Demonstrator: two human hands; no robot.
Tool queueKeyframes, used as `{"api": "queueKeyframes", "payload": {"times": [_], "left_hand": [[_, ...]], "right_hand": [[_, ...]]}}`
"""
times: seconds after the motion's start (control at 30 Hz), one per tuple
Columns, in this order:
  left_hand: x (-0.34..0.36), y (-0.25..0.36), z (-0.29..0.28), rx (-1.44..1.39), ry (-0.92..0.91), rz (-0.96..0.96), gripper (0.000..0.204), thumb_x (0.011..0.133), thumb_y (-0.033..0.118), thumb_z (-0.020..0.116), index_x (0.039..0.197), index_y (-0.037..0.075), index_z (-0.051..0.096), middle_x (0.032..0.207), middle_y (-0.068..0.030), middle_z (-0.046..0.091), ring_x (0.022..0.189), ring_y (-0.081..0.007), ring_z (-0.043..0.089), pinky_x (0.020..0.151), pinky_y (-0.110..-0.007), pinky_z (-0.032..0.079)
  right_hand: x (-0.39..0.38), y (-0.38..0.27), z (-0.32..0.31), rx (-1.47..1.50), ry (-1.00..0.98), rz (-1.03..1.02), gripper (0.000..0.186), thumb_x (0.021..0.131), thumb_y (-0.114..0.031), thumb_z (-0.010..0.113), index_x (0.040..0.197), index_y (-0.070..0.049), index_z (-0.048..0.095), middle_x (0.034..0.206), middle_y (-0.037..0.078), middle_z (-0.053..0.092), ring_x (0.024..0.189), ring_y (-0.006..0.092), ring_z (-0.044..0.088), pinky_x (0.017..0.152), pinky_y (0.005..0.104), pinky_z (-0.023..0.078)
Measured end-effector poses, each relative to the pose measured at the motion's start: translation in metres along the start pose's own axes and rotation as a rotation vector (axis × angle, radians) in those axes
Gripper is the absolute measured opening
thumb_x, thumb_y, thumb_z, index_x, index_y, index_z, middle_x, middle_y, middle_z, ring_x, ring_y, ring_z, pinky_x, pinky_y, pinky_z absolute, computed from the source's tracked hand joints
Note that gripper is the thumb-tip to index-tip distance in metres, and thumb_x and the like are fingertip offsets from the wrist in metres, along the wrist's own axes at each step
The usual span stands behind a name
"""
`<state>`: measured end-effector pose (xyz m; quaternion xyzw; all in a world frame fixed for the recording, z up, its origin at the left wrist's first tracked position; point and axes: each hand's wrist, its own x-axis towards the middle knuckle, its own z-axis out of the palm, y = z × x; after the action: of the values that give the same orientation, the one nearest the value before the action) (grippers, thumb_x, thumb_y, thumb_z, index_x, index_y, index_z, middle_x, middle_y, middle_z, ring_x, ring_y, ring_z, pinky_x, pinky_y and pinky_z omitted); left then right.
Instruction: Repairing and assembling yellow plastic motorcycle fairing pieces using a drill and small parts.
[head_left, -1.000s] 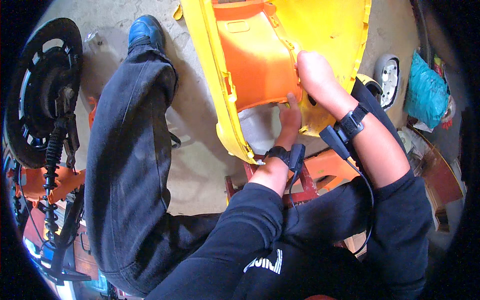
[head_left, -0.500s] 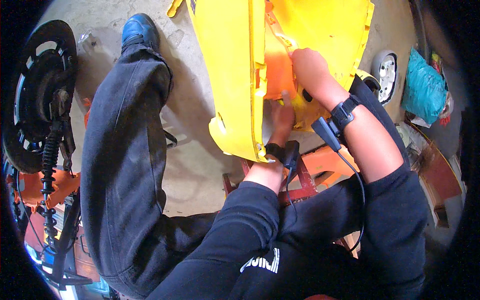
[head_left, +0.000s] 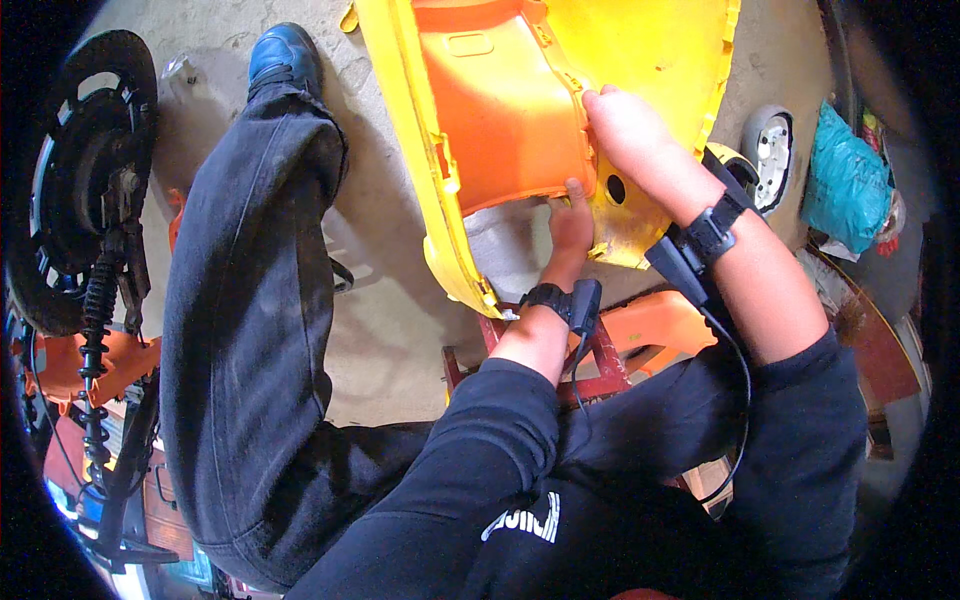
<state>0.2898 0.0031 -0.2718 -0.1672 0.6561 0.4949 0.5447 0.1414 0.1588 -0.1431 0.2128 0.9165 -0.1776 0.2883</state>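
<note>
Far left, a black spoked wheel with a dark tyre [head_left: 90, 180] is standing apart from the work. Centre, a large yellow plastic shell [head_left: 665, 60] is lying open between the person's legs, its near end by a red-painted metal frame [head_left: 605, 365]; support cannot tell. A curved orange plastic panel [head_left: 490, 125] is sitting inside it, between the yellow side walls.

Progress, judging from this: partway. Panel is lying within the shell; the right seam, where both hands are working, seems to be what is left. Clips or screws: cannot tell if they are holding.

Grip: bare left hand [head_left: 572, 228] is touching the panel's lower right corner, thumb pointing up; other fingers partly hidden, so cannot tell if clasping. Bare right hand [head_left: 628, 128] is curling at the right seam higher up; fingertips hidden, pinching or pressing cannot tell. Far right, a crumpled teal plastic bag [head_left: 845, 185] is lying well apart.
</note>
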Motion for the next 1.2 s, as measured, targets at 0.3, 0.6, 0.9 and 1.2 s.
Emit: {"api": "queueKeyframes", "payload": {"times": [0.3, 0.6, 0.9, 1.2], "left_hand": [[0.019, -0.075, 0.036, 0.031, 0.058, 0.335, 0.08, 0.099, 0.06, 0.039, 0.143, -0.006, 0.036, 0.135, -0.0335, 0.051, 0.13, -0.048, 0.045, 0.106, -0.047, 0.037], [-0.001, -0.013, 0.004, 0.264, -0.165, -0.169, 0.081, 0.099, 0.064, 0.034, 0.142, -0.006, 0.038, 0.135, -0.03, 0.053, 0.127, -0.0425, 0.05, 0.106, -0.045, 0.037], [-0.014, 0.027, -0.014, 0.011, -0.182, -0.317, 0.083, 0.101, 0.061, 0.03, 0.135, -0.014, 0.043, 0.138, -0.0354, 0.048, 0.126, -0.0441, 0.05, 0.103, -0.045, 0.038], [-0.02, 0.047, -0.031, -0.043, -0.056, -0.138, 0.093, 0.098, 0.068, 0.022, 0.129, -0.014, 0.051, 0.128, -0.0356, 0.056, 0.127, -0.0449, 0.049, 0.105, -0.045, 0.037]], "right_hand": [[-0.005, 0.005, 0.013, 0.211, 0.12, 0.096, 0.011, 0.081, -0.009, 0.062, 0.08, -0.003, 0.071, 0.081, 0.018, 0.069, 0.078, 0.0352, 0.07, 0.069, 0.0422, 0.057], [-0.02, -0.013, 0.018, -0.249, 0.189, -0.005, 0.006, 0.078, -0.008, 0.059, 0.081, -0.005, 0.064, 0.077, 0.016, 0.062, 0.07, 0.0312, 0.065, 0.065, 0.0422, 0.055], [0.009, -0.02, 0.057, -0.433, -0.163, 0.231, 0.006, 0.071, -0.011, 0.073, 0.075, -0.008, 0.076, 0.08, 0.014, 0.072, 0.076, 0.0289, 0.072, 0.061, 0.0379, 0.057], [0.003, -0.038, 0.079, 0.443, 0.618, 0.164, 0.011, 0.079, -0.011, 0.061, 0.085, -0.003, 0.067, 0.074, 0.013, 0.066, 0.065, 0.026, 0.068, 0.056, 0.0354, 0.056]]}}
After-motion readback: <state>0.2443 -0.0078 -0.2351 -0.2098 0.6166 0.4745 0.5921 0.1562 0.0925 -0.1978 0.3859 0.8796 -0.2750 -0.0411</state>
